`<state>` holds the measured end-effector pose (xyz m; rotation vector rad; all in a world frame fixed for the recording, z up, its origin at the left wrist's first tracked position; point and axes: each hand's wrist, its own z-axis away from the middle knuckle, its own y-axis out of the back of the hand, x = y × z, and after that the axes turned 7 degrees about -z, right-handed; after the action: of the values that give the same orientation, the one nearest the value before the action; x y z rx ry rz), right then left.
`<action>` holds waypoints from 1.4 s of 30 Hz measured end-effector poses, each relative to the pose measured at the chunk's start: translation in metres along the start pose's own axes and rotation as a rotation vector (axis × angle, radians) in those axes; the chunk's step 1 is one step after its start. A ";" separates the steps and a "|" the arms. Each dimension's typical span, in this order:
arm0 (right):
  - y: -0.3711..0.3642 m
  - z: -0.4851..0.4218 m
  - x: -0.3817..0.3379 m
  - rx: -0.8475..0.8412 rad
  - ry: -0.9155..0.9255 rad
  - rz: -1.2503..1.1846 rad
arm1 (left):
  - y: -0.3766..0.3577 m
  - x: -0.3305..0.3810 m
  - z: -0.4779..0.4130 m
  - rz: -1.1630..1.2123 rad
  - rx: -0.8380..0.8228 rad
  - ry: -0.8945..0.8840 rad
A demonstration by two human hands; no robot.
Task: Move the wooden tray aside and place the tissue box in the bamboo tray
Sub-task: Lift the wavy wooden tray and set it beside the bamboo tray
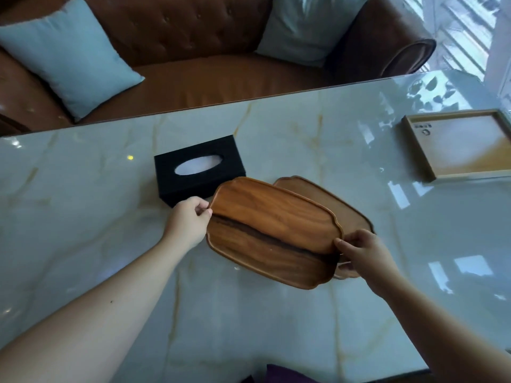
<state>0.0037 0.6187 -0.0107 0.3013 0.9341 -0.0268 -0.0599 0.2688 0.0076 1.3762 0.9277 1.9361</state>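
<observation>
A dark wooden tray (273, 219) with a scalloped rim is lifted and tilted above the marble table, its near edge raised. My left hand (188, 219) grips its left end and my right hand (362, 248) grips its right end. A glossy reflection of the tray shows on the table under and behind it. The black tissue box (199, 170) with white tissue in its oval slot stands just behind the tray's left end, touching nothing. The pale square bamboo tray (414, 145) lies empty at the far right of the table.
The glossy marble table (110, 258) runs the full width of the view. Behind its far edge stands a brown leather sofa (215, 78) with two light blue cushions (69, 56). A purple item (284, 375) pokes up at the table's near edge.
</observation>
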 end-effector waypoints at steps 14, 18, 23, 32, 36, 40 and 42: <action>0.076 -0.024 0.035 0.002 -0.082 -0.096 | -0.074 0.107 -0.038 -0.364 -0.156 -0.082; 0.080 -0.030 0.038 0.001 -0.096 -0.085 | -0.090 0.112 -0.044 -0.422 -0.176 -0.057; 0.086 -0.039 0.037 0.010 -0.100 -0.031 | -0.105 0.112 -0.046 -0.445 -0.195 -0.023; 0.082 -0.043 0.042 0.033 -0.082 0.049 | -0.109 0.108 -0.051 -0.417 -0.171 0.020; 0.080 -0.042 0.041 0.038 -0.067 0.071 | -0.107 0.107 -0.054 -0.403 -0.169 0.025; 0.079 -0.039 0.039 0.034 -0.052 0.104 | -0.109 0.108 -0.054 -0.407 -0.142 0.009; 0.078 -0.038 0.038 0.036 -0.045 0.122 | -0.109 0.109 -0.054 -0.415 -0.142 0.004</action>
<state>0.0083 0.7076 -0.0432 0.3887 0.8695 0.0612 -0.1370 0.4068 -0.0334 1.0054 0.9685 1.6533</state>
